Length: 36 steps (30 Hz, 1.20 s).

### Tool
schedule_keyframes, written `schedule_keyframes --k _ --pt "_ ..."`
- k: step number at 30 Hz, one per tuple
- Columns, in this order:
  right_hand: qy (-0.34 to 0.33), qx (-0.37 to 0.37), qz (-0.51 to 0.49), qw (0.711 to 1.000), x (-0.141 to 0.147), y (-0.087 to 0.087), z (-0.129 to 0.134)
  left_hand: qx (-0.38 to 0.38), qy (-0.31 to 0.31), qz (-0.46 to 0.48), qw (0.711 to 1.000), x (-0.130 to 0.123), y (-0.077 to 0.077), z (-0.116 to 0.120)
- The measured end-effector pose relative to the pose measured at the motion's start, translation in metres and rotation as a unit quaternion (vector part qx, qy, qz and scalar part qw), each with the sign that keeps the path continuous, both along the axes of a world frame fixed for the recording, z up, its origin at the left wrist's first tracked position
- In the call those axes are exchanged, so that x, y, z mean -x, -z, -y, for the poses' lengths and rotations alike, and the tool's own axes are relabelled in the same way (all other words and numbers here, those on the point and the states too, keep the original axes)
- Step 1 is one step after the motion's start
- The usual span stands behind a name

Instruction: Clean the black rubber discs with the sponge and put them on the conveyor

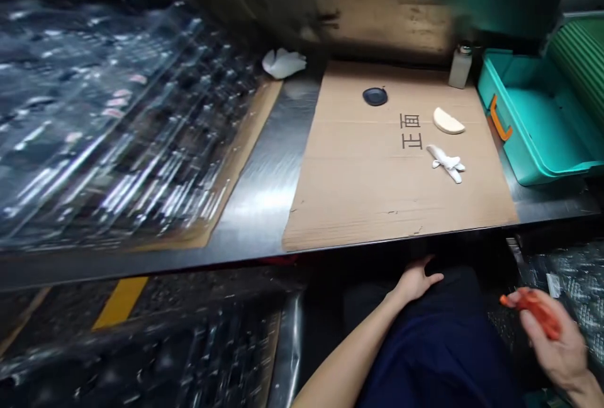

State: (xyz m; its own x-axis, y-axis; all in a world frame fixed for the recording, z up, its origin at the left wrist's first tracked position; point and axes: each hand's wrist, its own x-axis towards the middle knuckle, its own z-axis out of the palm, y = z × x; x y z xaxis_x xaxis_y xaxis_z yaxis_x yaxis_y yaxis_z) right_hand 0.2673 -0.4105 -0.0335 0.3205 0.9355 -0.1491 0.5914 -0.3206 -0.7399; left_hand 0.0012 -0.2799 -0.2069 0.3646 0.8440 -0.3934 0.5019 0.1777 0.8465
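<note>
Below the table's front edge, my left hand (pixel 416 281) rests on or just over the dark blue clothing on my lap. Its thumb is stretched out and nothing shows in it. At the lower right, my right hand (pixel 557 339) is closed around a small red object (pixel 542 315) with an orange tip. Motion blur hides its exact kind. On the cardboard sheet (pixel 349 175) ahead lie a white glove (pixel 446 162), a cream half-round piece (pixel 448 121) and a small black dish-like piece (pixel 375 96).
Clear plastic pieces (pixel 117 118) are heaped at the left. A white crumpled item (pixel 283 63) lies behind the steel tabletop (pixel 257 175). A small bottle (pixel 460 67) and a teal bin (pixel 521 143) with an orange latch stand at the right. More plastic pieces (pixel 578 288) are beside my right hand.
</note>
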Motion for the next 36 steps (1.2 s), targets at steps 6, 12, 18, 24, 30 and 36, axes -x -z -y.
schedule_keyframes --k 6,12,18,24,30,36 --pt "-0.273 0.257 0.048 0.926 0.069 0.012 -0.024 -0.009 -0.066 0.048 0.997 0.004 0.013 0.005" --pt "-0.310 0.288 0.083 0.902 0.088 -0.002 -0.056 0.005 -0.082 0.052 0.995 0.005 0.015 0.006" --pt "-0.314 0.297 0.115 0.894 0.096 -0.007 -0.070 0.027 -0.128 0.073 0.989 0.004 0.021 0.002" --pt "-0.335 0.303 0.140 0.881 0.104 0.000 -0.064 0.252 -0.320 0.229 0.884 0.004 0.019 -0.008" --pt "-0.369 0.283 0.178 0.868 0.114 0.015 -0.061 0.344 -0.348 0.295 0.821 0.014 0.019 -0.017" --pt "-0.371 0.277 0.181 0.868 0.115 0.022 -0.062 0.363 -0.335 0.313 0.812 0.016 0.019 -0.016"
